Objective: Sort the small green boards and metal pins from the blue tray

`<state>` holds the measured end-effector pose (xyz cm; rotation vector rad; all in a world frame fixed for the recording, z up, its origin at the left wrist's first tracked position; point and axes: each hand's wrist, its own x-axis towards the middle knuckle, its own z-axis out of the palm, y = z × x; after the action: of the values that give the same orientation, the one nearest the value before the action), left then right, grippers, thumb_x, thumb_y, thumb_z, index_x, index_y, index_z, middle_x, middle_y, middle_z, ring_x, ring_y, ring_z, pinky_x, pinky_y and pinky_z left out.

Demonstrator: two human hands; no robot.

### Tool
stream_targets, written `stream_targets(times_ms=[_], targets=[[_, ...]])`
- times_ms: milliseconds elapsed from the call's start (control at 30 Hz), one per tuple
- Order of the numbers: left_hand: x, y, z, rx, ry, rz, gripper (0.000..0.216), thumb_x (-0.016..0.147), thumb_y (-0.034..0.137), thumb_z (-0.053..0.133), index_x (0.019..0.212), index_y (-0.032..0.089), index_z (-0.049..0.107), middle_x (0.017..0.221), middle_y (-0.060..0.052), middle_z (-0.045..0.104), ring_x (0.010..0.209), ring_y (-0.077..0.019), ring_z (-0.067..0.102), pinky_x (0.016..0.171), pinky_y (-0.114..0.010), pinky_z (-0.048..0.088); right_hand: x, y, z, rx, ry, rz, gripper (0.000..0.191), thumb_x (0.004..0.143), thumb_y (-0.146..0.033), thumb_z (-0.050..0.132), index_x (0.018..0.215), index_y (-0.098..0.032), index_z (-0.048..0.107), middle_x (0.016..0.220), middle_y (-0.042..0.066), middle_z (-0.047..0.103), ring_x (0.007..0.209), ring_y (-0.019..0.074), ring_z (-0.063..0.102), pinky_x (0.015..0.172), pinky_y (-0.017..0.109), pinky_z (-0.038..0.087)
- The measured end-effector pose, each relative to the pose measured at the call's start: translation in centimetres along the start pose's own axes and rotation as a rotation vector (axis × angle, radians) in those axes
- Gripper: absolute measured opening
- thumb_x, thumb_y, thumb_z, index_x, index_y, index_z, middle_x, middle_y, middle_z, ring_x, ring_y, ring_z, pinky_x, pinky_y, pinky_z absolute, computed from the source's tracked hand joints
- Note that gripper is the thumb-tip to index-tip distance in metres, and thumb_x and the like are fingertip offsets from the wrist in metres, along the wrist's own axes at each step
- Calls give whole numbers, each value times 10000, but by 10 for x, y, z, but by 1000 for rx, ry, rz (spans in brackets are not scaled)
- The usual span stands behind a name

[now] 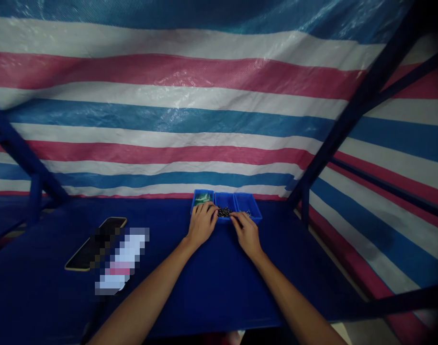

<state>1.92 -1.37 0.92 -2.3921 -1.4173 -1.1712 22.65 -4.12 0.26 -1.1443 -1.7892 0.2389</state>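
Note:
A blue three-compartment tray (246,197) stands at the far side of the blue table. Small dark metal-looking pieces (224,211), perhaps screws, lie heaped in its middle compartment. Something green (203,197) lies in the left compartment, and a few small shiny pieces (249,213) show in the right one. My left hand (202,224) rests over the near left corner, its thumb and fingertips drawn together beside the dark heap. From the other side my right hand (248,234) reaches in, finger and thumb pinched at the heap's right edge. Whatever either hand pinches is too small to make out.
On the left of the blue table (204,292) lies a phone (96,243) with a pale edge. Beside it is a blurred-out whitish item (123,261). Blue frame bars (333,129) slant up on both sides, with striped plastic sheeting (168,110) behind.

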Motion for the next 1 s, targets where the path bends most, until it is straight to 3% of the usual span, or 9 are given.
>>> stream_targets(times_ms=[300,633,867,1000], targets=[[0,2,0,-7,0,-10,228,1096,267,477,1195,260,682,1226,-61,683,1124,-246,635,968,-420,444,-1,-2,1,0,34,-12,307,1101,-334,480,1234,-252,744,1236,99,698,1149,254,690,1019,397,553],[0,2,-1,-11,-4,-9,226,1098,266,474,1204,250,674,1219,-64,684,1125,-247,631,973,-427,442,-1,-5,0,-4,42,10,251,1093,-334,491,1154,-249,719,1169,95,689,1087,252,686,964,394,556],[0,1,-1,-10,-14,-10,225,1097,266,476,1192,257,679,1225,-57,680,1132,-247,625,994,-434,434,-1,-7,-4,-12,160,42,238,1091,-345,482,1104,-238,695,1138,94,671,1048,244,662,889,372,541],[0,0,0,-18,-9,-12,236,1100,279,467,1198,257,681,1228,-60,677,1134,-245,622,993,-430,438,3,3,-10,-182,263,73,241,1052,-386,519,1159,-218,655,1169,115,660,1101,296,601,989,470,467]])
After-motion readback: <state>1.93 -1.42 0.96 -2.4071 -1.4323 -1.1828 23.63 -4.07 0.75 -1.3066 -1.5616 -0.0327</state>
